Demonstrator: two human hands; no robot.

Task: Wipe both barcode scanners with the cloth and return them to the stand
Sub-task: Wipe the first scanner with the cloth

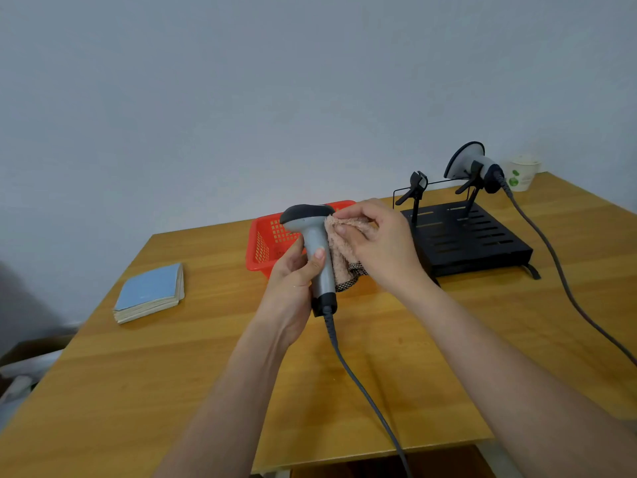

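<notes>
While the left hand [293, 270] gripped the scanner [315, 250] by its handle, long axis nearly upright above the table [344, 374], head up and cord trailing down, the right hand [382, 243] pinched the cloth [344, 250] against its right side. Further right, the stand [465, 236] had one empty cradle near that hand, with the second scanner [474, 163] already resting beyond.

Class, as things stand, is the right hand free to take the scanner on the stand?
Probably not yet: the right hand holds the cloth, though nothing blocks the scanner on the stand.
</notes>
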